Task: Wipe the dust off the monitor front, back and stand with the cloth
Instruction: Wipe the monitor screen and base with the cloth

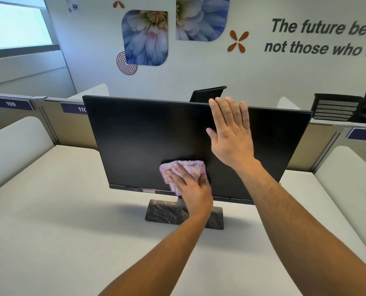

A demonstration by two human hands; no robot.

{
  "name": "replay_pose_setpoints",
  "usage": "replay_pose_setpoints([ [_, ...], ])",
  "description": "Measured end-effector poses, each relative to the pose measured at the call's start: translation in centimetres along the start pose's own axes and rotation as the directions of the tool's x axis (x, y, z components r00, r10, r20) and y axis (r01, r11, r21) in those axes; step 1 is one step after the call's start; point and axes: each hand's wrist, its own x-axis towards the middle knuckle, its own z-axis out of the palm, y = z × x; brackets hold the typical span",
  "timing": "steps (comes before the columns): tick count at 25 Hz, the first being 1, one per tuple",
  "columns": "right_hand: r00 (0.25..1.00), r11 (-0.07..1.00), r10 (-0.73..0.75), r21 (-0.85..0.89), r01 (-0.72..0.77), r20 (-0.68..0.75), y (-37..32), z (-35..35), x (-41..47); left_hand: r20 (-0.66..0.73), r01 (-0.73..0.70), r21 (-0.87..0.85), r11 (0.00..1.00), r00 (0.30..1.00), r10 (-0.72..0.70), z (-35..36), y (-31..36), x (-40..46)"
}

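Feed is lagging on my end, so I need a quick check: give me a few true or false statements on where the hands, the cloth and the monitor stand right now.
1. The left hand presses the cloth against the lower part of the monitor screen. True.
2. The right hand holds a second cloth. False: it holds nothing and lies flat, fingers straight, near the monitor's top edge.
3. The cloth is pink. True.
4. The monitor lies face down on the desk. False: it stands upright on its stand.
5. The screen shows a picture. False: it is dark.
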Motion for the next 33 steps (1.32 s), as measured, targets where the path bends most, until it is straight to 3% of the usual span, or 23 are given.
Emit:
replay_pose_setpoints([
  [9,1.0,1.0,0.024,-0.002,-0.024,0.016,-0.6,-0.1,0.0,-0.245,0.18,-0.361,0.915,0.928,-0.279,-8.0,-2.1,7.3],
  [12,0.997,0.997,0.069,0.03,-0.069,-0.027,-1.7,-0.3,-0.7,-0.234,0.13,-0.29,0.948,0.951,-0.202,-7.4,-0.8,5.6],
  [15,0.988,0.98,0.115,0.173,-0.095,-0.108,-5.0,0.4,-5.3,-0.147,0.067,-0.26,0.963,0.983,-0.108,-5.5,0.6,2.9],
  [16,0.976,0.94,0.21,0.286,-0.186,-0.056,-6.2,0.6,-7.5,-0.115,0.045,-0.259,0.965,0.99,-0.077,-4.9,1.1,2.1],
  [17,0.937,0.834,0.343,0.436,-0.338,0.069,-7.3,0.7,-9.5,-0.091,0.02,-0.248,0.969,0.995,-0.044,-4.3,1.4,1.5],
  [18,0.846,0.642,0.465,0.559,-0.525,0.261,-8.2,0.7,-11.1,-0.068,0.0,-0.226,0.974,0.998,-0.015,-4.0,1.5,0.8],
  [20,0.607,0.246,0.505,0.572,-0.783,0.614,-9.3,0.9,-13.0,-0.016,-0.017,-0.188,0.982,1.0,0.014,-3.7,1.2,-0.3],
  [21,0.544,0.166,0.472,0.536,-0.828,0.693,-9.5,1.1,-13.4,0.02,-0.02,-0.185,0.982,0.999,0.024,-3.7,0.8,-0.7],
  [27,0.508,-0.137,0.318,0.569,-0.811,0.801,-11.1,0.5,-13.5,0.229,-0.012,-0.191,0.982,0.972,0.057,-7.2,-1.1,-0.6],
  [29,0.511,-0.159,0.307,0.572,-0.804,0.803,-12.0,0.5,-13.7,0.311,-0.048,-0.146,0.988,0.946,0.092,-9.0,-1.6,0.0],
  [31,0.512,-0.162,0.343,0.587,-0.793,0.787,-12.9,0.4,-14.3,0.356,-0.132,-0.072,0.989,0.922,0.149,-11.0,-2.2,0.5],
  [33,0.491,-0.241,0.435,0.623,-0.744,0.755,-13.5,0.3,-15.5,0.322,-0.301,0.04,0.953,0.907,0.273,-12.6,-2.3,1.3],
])
